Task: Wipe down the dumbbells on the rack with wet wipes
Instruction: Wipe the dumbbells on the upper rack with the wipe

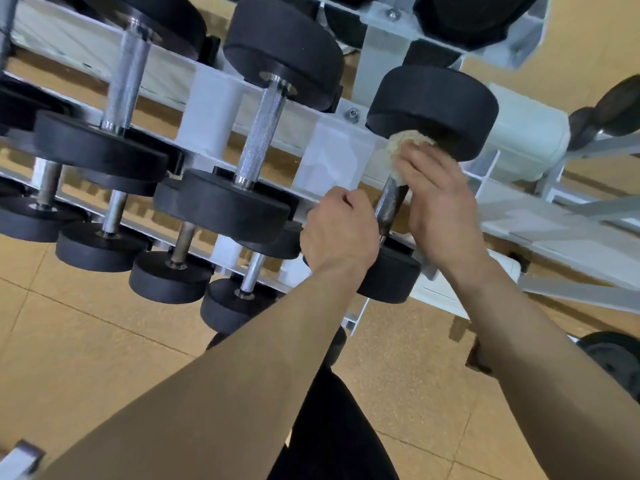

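A tan tiled floor (86,341) was seen below everything. Across it stood a white metal tiered rack (211,109), cut off at the top, left and right edges. Rows of black round-headed dumbbells with steel handles (221,202) were laid on its rails. Those on the top tier were cropped to part of their heads, and the lower ones at the left were partly hidden behind the larger ones.

One black dumbbell with a knurled steel handle (388,206) was lying at the right end of the middle tier. Its near head was largely covered by the two bare forearms.

The left grip (337,233), a bare hand, was seen curled beside the near end of that handle. Its fingers were turned away from view, so it could not be told whether the handle was enclosed.

The right grip (440,216) was clamped on a crumpled beige wet wipe (405,142). The wipe was pressed where the handle meets the far head, and most of it was hidden under the fingers.

A dark round object (609,358) at the right edge was cropped and could not be made out.
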Demonstrator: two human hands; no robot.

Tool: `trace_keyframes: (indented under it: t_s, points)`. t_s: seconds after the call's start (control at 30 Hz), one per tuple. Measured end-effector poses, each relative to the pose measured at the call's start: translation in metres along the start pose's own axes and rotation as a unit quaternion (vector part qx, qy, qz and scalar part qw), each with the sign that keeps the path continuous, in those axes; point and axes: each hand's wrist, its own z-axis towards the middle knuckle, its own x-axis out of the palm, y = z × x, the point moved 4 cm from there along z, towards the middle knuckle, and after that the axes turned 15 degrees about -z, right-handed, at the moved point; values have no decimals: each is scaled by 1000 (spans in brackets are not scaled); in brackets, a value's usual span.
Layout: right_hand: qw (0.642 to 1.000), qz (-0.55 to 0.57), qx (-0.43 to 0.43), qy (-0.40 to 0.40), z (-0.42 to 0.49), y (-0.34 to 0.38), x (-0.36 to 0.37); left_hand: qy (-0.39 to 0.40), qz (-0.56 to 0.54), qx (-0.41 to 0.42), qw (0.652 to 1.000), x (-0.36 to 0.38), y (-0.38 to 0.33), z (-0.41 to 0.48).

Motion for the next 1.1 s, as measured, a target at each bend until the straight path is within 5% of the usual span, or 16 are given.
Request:
trace_keyframes:
  t_s: [0.23, 0.73, 0.9, 1.1]
  points:
    - [981, -70, -159, 83, 11, -11, 6, 22, 2, 9, 1000, -1, 0, 1]
    - [976, -80, -148, 139, 6, 2, -8, 31, -7, 20, 999, -1, 1, 2]
    - [936, -19, -238, 257, -19, 23, -12, 13, -59, 2, 998, -3, 4, 2]
    - [927, -82, -268, 249, 13, -6, -16, -7, -96, 11, 995, -4, 3, 0]
